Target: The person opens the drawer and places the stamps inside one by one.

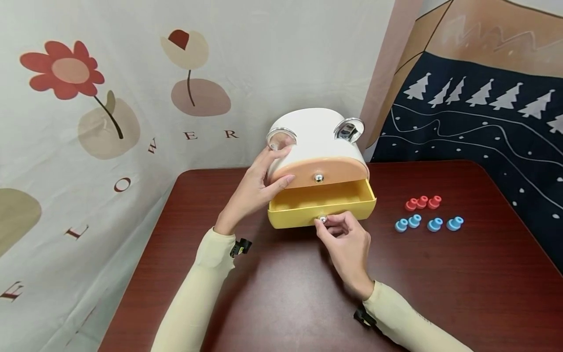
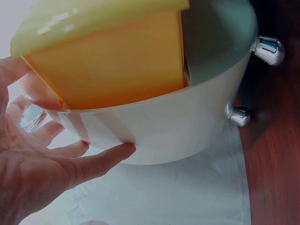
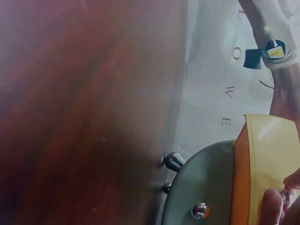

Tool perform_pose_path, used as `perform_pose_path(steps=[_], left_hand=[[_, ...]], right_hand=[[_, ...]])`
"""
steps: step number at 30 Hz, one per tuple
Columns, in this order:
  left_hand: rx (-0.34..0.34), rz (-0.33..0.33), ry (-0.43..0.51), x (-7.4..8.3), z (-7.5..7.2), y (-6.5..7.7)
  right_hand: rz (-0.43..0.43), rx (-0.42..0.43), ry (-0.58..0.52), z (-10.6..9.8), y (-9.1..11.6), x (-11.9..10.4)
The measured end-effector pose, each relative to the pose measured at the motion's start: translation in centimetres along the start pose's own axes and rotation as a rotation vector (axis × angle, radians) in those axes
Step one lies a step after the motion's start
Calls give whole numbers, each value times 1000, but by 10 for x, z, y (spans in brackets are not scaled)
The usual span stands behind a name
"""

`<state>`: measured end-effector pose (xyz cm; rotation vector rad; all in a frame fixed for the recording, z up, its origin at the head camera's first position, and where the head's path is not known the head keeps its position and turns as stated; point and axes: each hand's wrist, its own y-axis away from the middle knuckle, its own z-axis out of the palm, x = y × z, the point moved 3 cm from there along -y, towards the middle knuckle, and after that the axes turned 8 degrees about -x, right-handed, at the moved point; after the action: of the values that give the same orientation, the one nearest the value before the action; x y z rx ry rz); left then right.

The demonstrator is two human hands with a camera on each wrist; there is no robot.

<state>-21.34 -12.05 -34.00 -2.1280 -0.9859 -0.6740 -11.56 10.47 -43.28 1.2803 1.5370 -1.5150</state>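
A small white cabinet (image 1: 312, 122) with a rounded top and two silver rings stands at the table's back. Its yellow drawer (image 1: 290, 218) is pulled out, and no contents show inside. Above it, the orange drawer (image 1: 301, 172) is closed. My right hand (image 1: 349, 247) pinches the silver knob (image 1: 323, 219) on the yellow drawer between thumb and fingers. With fingers extended, my left hand (image 1: 257, 183) presses the cabinet's left side, thumb against the orange front. The left wrist view shows its fingertips on the white wall. A grey-green front (image 3: 201, 176) appears below in the right wrist view.
To the cabinet's right lie three red pegs (image 1: 422, 202) and several blue pegs (image 1: 434, 224) on the dark red-brown table (image 1: 281, 303). Silver feet (image 2: 271, 50) support the cabinet. A flower-printed cloth (image 1: 264, 58) hangs close behind, with a tree-printed one (image 1: 475, 127) at right.
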Motion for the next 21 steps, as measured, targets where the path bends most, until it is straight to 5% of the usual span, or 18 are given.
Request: perform_pose_path(steps=[21], left_hand=[[12,2,-6,1,-1,0]], right_hand=[[-94,-24,24,-15,33,-11]])
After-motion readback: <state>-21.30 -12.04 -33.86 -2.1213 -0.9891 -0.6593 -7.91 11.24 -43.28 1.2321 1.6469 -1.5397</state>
